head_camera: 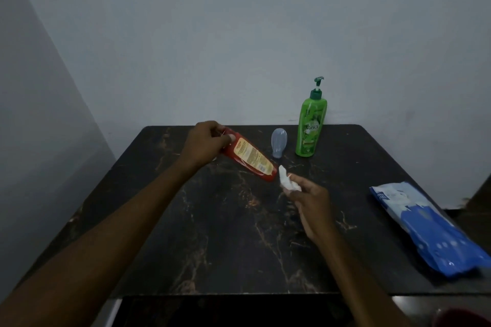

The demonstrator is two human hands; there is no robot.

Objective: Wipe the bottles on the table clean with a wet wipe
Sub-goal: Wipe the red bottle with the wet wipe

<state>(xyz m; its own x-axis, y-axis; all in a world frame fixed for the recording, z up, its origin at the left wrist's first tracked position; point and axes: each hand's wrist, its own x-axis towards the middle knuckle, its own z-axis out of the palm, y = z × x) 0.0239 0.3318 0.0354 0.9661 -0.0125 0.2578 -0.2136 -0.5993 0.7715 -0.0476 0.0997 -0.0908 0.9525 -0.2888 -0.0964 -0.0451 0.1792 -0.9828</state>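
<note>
Fingers (pixel 229 137) of left hand (pixel 204 145) grip red bottle (pixel 251 158); right hand (pixel 309 204) pinches wipe (pixel 287 180); green bottle (pixel 309 127) apparently remains

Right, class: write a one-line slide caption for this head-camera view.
Left hand tilts red bottle; right hand brings wet wipe to it.

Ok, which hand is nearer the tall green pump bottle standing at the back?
Right. The right hand, holding the crumpled white wipe, is in front of the green pump bottle; the left hand grips the red bottle farther left.
</note>
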